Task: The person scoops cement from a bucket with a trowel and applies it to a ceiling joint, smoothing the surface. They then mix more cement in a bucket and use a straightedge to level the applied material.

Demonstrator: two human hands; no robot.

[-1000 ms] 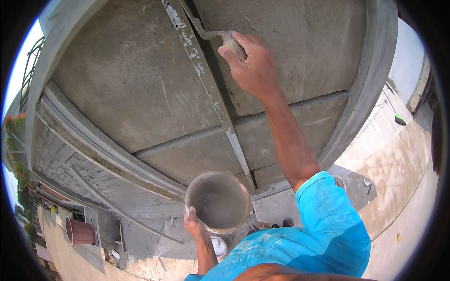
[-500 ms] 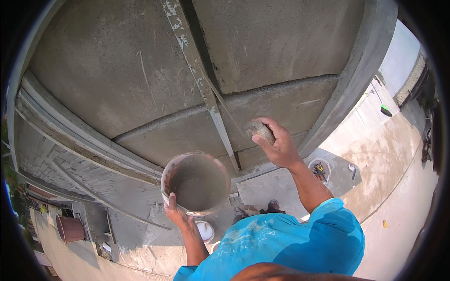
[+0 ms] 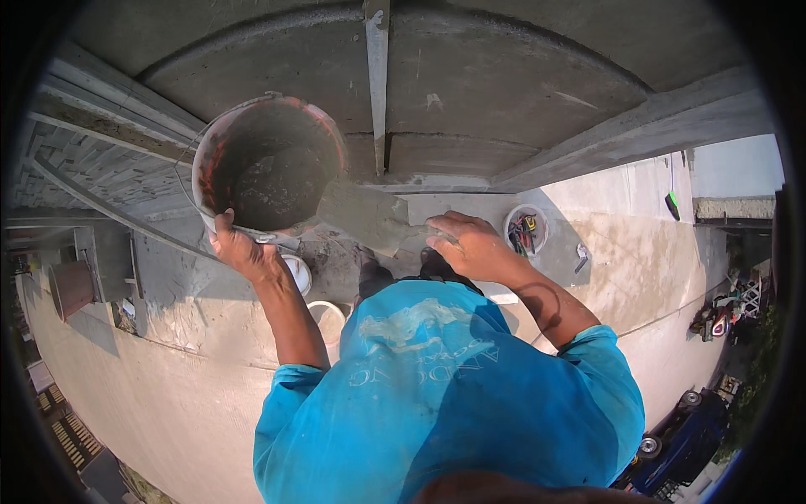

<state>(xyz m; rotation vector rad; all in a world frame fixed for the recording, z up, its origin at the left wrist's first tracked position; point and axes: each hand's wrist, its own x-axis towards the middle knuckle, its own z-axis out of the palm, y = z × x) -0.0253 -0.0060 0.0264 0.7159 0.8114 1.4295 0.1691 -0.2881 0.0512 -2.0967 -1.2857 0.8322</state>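
At the left, a bucket [image 3: 327,126] with grey wet mortar [image 3: 273,181] inside is tilted so that I look into it. Its rim is smeared with grey and shows reddish patches. My left hand [image 3: 243,248] grips the near edge of the bucket, thumb on the rim. A trowel [image 3: 361,217] with a broad blade coated in mortar lies level beside the bucket's right side, its blade tip close to the rim. The fingers of my right hand [image 3: 470,245] are wrapped round the trowel's handle, which is mostly hidden.
A grey plastered wall [image 3: 495,80] rises ahead, with a narrow upright strip [image 3: 377,76] on it. On the ground stand a white bucket of tools [image 3: 526,231] at the right and a pale bucket [image 3: 326,319] below my left arm. A slanting bar [image 3: 109,210] crosses the left.
My view has tipped down from the wall. My right hand has brought the trowel down from near the wall to beside the bucket, whose inside now shows more fully.
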